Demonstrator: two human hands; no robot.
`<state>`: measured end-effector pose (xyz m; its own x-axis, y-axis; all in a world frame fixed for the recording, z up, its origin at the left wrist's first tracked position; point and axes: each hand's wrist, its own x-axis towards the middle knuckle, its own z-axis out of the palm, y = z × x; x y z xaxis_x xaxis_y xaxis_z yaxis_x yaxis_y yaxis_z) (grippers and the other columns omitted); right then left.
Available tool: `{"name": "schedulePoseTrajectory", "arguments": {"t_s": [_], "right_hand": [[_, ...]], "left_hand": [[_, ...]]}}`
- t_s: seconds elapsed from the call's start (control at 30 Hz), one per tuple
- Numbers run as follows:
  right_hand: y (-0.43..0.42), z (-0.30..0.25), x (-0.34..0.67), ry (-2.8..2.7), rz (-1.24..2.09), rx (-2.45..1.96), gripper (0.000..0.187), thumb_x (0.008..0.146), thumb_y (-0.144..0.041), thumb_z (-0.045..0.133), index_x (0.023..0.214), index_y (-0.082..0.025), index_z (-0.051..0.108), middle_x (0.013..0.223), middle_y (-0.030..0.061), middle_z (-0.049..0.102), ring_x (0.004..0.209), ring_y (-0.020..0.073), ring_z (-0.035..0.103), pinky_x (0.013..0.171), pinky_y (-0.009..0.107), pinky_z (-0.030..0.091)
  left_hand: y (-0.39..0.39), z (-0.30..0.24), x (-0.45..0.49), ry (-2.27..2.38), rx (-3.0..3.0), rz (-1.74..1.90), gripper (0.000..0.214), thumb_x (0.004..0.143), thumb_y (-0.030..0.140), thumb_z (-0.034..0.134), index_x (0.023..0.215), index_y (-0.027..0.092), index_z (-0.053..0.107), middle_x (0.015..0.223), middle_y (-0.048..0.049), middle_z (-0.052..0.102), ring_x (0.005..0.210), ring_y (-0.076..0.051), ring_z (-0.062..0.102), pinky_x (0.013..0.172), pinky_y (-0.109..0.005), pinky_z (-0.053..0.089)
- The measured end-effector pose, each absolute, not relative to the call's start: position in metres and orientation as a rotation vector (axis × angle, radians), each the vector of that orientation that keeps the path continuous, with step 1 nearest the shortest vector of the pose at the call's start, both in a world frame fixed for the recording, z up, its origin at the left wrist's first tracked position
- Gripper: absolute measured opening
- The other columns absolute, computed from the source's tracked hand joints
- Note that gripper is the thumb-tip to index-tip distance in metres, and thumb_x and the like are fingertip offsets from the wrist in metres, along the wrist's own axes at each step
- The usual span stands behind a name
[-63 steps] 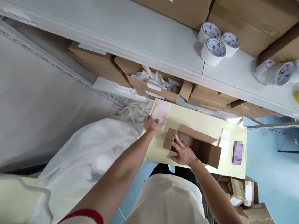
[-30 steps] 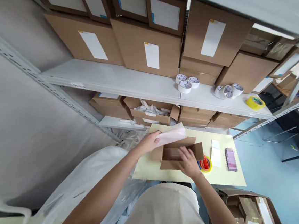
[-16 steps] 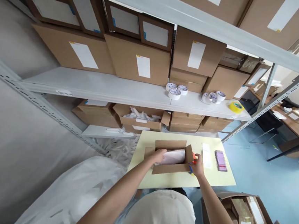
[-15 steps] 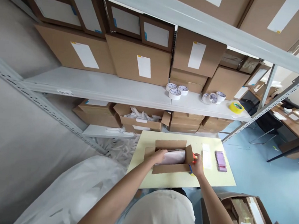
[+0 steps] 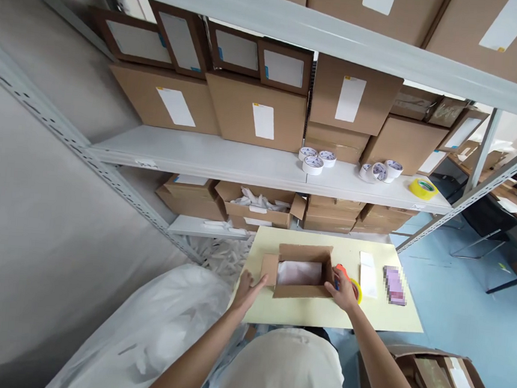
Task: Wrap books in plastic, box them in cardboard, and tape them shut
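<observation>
An open cardboard box point(image 5: 302, 291) sits on the pale yellow table with its flaps spread. Inside it lies a white wrapped item point(image 5: 299, 273). My left hand point(image 5: 247, 291) is beside the box's left flap point(image 5: 269, 269), thumb at the flap and fingers apart. At the box's right end, my right hand point(image 5: 344, 291) is closed around an orange and blue tape dispenser point(image 5: 341, 270) with a yellow tape roll point(image 5: 357, 291); its thumb reaches the box's corner. The hand hides part of the dispenser.
On the table point(image 5: 288, 313), a white paper strip point(image 5: 368, 275) and a blurred purple item point(image 5: 394, 285) lie to the right. Tape rolls point(image 5: 313, 165) stand on the shelf ahead. A large carton point(image 5: 374, 373) of boxes is at lower right, a white plastic bag point(image 5: 152, 323) at left.
My left hand has come out of the box and moved to its left flap. The right hand, with the dispenser, has shifted slightly against the box's right end. The view has turned left.
</observation>
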<state>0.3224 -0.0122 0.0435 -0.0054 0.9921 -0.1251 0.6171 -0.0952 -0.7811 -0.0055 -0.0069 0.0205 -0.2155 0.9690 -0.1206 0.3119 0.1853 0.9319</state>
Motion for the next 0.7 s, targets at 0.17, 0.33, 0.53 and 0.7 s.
{"name": "schedulePoseTrajectory", "arguments": {"t_s": [0.17,0.33,0.53,0.7], "right_hand": [[-0.019,0.055,0.324,-2.181,1.111,-1.722,0.093,0.072,-0.056,0.07,0.151,-0.02,0.035,0.164,0.0132,0.011,0.15,0.034,0.017,0.117,0.05,0.027],[-0.021,0.069,0.318,-2.473,1.071,-1.761,0.081,0.079,-0.041,0.069,0.151,-0.022,0.035,0.162,0.0118,0.024,0.149,0.0345,0.021,0.112,0.049,0.032],[-0.022,0.073,0.305,-2.229,0.829,-1.878,0.036,0.096,-0.036,0.047,0.127,-0.025,0.06,0.12,0.009,0.07,0.105,0.0273,0.067,0.084,0.035,0.05],[0.003,0.06,0.306,-1.879,0.671,-1.965,0.072,0.083,-0.033,0.063,0.148,-0.023,0.034,0.144,0.0142,0.05,0.121,0.0294,0.059,0.091,0.041,0.05]], "left_hand": [[-0.016,0.014,0.009,1.267,1.31,0.866,0.084,0.062,0.056,0.077,0.133,0.017,0.055,0.14,-0.0166,0.057,0.132,-0.035,0.05,0.105,-0.047,0.045],[-0.013,0.024,0.011,1.35,1.871,0.59,0.064,0.061,0.036,0.081,0.122,0.022,0.066,0.153,-0.0133,0.042,0.134,-0.035,0.048,0.109,-0.045,0.041],[0.0,0.021,-0.004,1.519,1.852,0.708,0.025,0.086,0.033,0.054,0.106,0.022,0.065,0.119,-0.0102,0.071,0.113,-0.025,0.066,0.096,-0.039,0.052],[0.014,0.015,0.004,1.655,1.643,0.778,0.033,0.079,0.02,0.058,0.112,0.02,0.058,0.115,-0.0095,0.072,0.087,-0.02,0.073,0.084,-0.036,0.057]]}}
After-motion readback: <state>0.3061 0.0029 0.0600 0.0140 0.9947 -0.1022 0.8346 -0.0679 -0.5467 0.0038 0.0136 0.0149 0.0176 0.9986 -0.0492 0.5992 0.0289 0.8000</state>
